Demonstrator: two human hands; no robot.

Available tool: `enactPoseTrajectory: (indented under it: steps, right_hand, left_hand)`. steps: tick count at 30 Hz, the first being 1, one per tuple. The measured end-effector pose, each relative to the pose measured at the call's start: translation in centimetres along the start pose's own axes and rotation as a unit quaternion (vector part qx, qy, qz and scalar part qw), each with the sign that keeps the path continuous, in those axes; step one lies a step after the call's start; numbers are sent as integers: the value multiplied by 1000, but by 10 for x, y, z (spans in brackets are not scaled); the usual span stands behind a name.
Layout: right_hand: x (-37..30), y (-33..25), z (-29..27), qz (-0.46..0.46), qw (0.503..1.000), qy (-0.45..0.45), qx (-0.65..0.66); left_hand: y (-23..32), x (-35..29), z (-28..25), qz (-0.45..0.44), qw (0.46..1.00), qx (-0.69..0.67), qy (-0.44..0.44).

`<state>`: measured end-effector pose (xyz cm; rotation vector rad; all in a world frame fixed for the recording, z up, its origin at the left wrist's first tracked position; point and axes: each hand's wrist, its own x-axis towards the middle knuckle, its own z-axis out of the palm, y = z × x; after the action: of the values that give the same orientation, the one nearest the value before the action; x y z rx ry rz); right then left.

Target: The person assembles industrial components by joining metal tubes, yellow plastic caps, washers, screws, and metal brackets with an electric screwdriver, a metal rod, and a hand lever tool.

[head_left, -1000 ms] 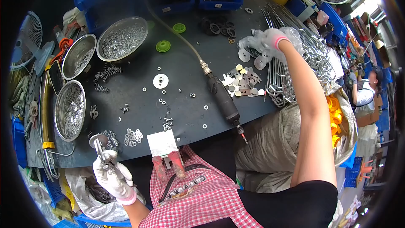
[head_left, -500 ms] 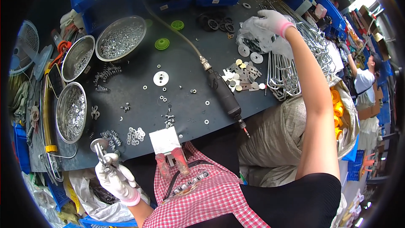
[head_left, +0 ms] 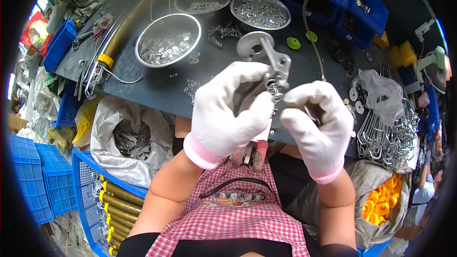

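My left hand (head_left: 223, 112), in a white glove with a pink cuff, grips a grey metal lever assembly (head_left: 278, 64). A round disc sits at its upper end, and a small coil spring (head_left: 274, 91) shows at its lower end by my fingertips. Just to the right, my right hand (head_left: 320, 128) is gloved the same way, its fingers curled with thumb and forefinger close together. Something thin seems to lie in that hand, too little seen to name. Both hands are held up in front of me, over the bench's near edge, with a narrow gap between them.
Metal bowls of small parts (head_left: 167, 43) stand along the dark bench (head_left: 128, 88). Loose springs (head_left: 192, 89) lie nearby. At right are a clear plastic bag (head_left: 381, 93) and bent metal hooks (head_left: 385, 135). Below left, a blue crate (head_left: 83, 181) holds brass-coloured tubes; a sack holds orange parts (head_left: 382, 200).
My right hand has come from the plastic bag at the far right to beside my left. My left hand has risen to the middle with the lever assembly. The view has swung left.
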<state>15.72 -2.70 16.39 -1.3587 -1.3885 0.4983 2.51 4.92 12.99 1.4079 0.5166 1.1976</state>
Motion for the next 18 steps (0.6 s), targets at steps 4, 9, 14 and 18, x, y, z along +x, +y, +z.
enactPoseTrajectory:
  steps: [4, 9, 14, 18]
  right_hand:
    - [-24, 10, 17, 48, 993, 75, 83]
    - [-52, 6, 25, 108, 975, 74, 180]
    - [-96, 2, 32, 179, 935, 61, 299]
    - [-123, 14, 32, 73, 898, 49, 430]
  left_hand:
    - [-6, -16, -2, 22, 999, 32, -22]
    - [-16, -50, 3, 38, 999, 29, -8]
    - [-10, -96, 4, -23, 1000, 2, 8]
    - [-3, -114, 4, -87, 996, -26, 0]
